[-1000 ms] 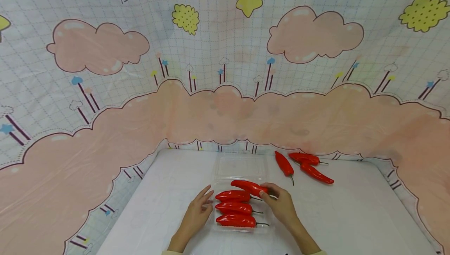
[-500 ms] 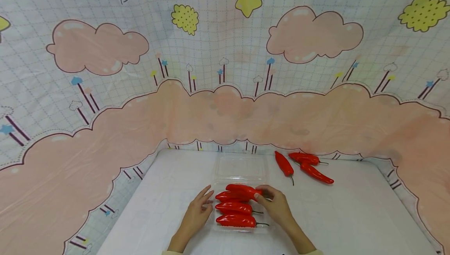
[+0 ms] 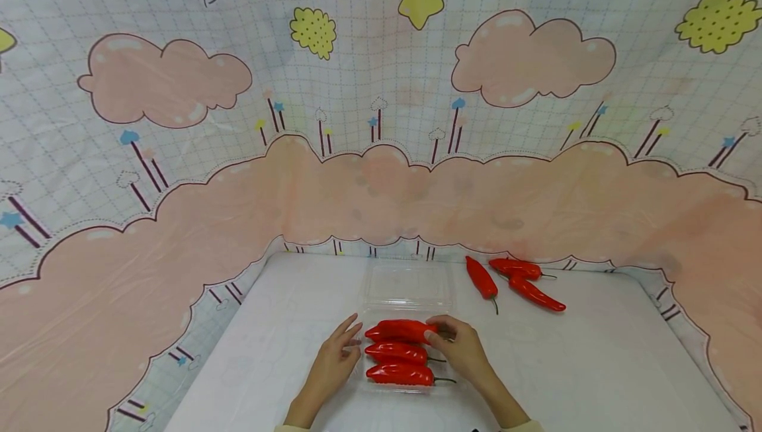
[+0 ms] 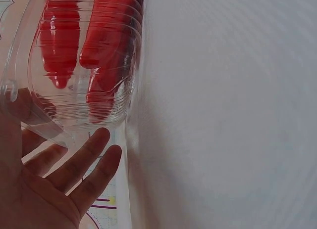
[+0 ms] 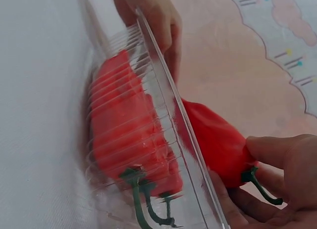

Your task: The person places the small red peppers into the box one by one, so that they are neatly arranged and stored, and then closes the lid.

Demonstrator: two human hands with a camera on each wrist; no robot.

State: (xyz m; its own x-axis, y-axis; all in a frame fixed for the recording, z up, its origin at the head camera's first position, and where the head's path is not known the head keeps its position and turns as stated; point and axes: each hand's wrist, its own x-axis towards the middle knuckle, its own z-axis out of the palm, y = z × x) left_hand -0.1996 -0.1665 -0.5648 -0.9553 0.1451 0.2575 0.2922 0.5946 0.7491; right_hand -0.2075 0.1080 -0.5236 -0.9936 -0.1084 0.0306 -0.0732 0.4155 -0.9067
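My right hand [image 3: 464, 349] pinches a red chili pepper [image 3: 407, 329] near its stem end. In the right wrist view this pepper [image 5: 213, 140] is tilted, its tip inside the clear plastic box and its green stem beside my fingers. The box [image 4: 116, 108] holds several red chili peppers side by side, including one pepper [image 3: 395, 352] in the middle and one [image 3: 399, 374] nearest me. The held pepper partly covers another behind these. My left hand [image 3: 336, 356] is at the box's left side, fingers spread and extended, some fingers against the plastic.
The clear lid [image 3: 407, 283] lies folded back behind the box. At the back right, one loose red chili pepper [image 3: 481, 278] lies beside two others, a pepper [image 3: 516, 268] and a pepper [image 3: 537, 294] touching it. A printed curtain [image 3: 381, 200] surrounds the white table [image 3: 268, 326].
My right hand has moved left and slightly toward me, lowering the held chili pepper over the rearmost one in the box. The left hand has stayed in place.
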